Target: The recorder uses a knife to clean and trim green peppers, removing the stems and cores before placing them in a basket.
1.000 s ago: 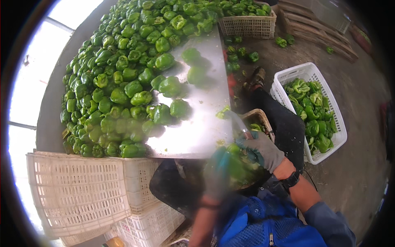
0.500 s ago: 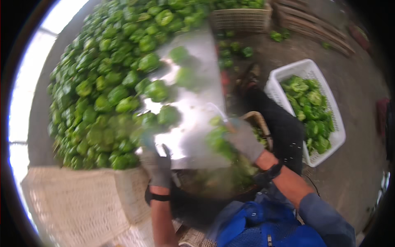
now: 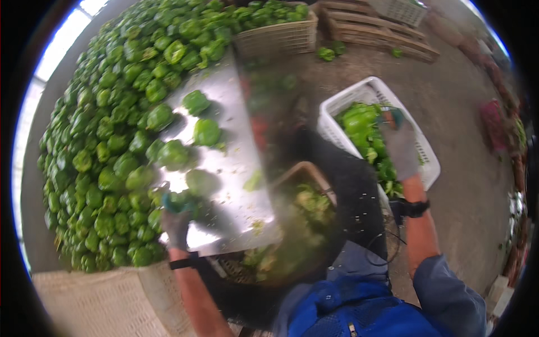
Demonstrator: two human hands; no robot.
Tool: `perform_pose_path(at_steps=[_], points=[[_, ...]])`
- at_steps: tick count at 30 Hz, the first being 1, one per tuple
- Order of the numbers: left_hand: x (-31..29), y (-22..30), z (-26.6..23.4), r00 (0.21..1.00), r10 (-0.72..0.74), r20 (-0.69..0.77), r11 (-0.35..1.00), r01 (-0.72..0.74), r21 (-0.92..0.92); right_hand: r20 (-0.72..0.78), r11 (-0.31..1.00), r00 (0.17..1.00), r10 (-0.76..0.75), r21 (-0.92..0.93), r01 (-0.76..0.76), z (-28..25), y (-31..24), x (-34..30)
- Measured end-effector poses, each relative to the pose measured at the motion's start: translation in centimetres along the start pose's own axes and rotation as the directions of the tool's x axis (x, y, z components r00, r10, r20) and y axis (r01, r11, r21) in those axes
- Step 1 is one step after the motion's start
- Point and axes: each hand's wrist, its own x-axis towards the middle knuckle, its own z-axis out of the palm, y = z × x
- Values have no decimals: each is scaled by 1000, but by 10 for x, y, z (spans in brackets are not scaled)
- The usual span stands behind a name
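Note:
A big heap of green peppers covers the left side of a shiny metal table. My left hand, in a grey glove with teal fingertips, lies at the table's near edge with its fingers curled on a green pepper. Out to the right, my gloved right hand is over a white plastic crate that holds green peppers. Motion blur hides whether that hand holds anything. A black watch sits on my right wrist.
A round basket of green trimmings sits between my arms, below the table edge. A pale lattice crate stands at lower left. A woven crate full of peppers and a wooden pallet are at the far end.
My right hand has swung from the table edge out to the white crate on the right. My left hand has stretched further onto the table toward the pepper heap.

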Motion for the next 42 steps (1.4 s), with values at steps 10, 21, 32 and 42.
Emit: perform_pose_path(at_steps=[10,21,32,42], points=[[-176,25,79,983,-16,-181,742,-110,-661,565,883,776,-281,470,-22,36,-113,-147],[-183,14,74,988,64,-137,888,-119,-444,591,784,525,-612,539,307,100,-175,-223],[-184,26,66,932,211,-295,976,-181,124,735,821,375,-565,458,341,152,-198,-233],[-196,53,52,996,-54,-68,553,-27,-833,687,800,411,-600,509,318,154,-170,-272]])
